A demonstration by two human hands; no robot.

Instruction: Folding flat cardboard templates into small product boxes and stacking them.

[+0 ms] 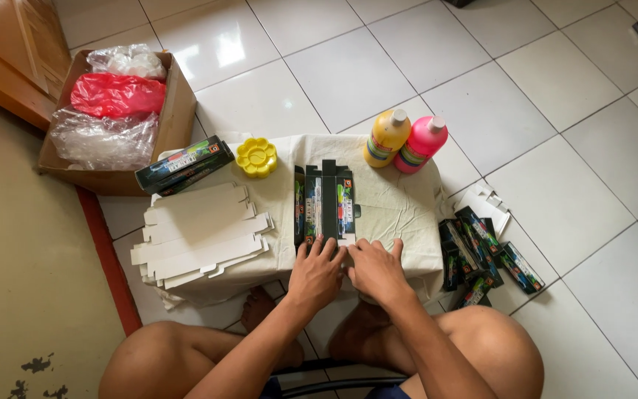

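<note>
A flattened dark printed carton (pixel 324 201) lies unfolded on a small table draped in pale cloth (pixel 400 207). Both my hands rest on its near end. My left hand (pixel 314 273) presses the carton's lower left flap with fingers spread. My right hand (pixel 375 267) lies beside it on the lower right flap, fingers flat on the cloth and card. Neither hand grips anything. A stack of white flat carton blanks (pixel 201 233) lies on the table's left part, and an assembled dark box (pixel 184 164) sits behind it.
A yellow flower-shaped palette (pixel 256 157), a yellow paint bottle (pixel 387 137) and a pink paint bottle (pixel 421 143) stand at the table's back. Several finished dark boxes (pixel 481 251) lie on the tiled floor at right. A cardboard box with plastic bags (pixel 116 111) sits at left.
</note>
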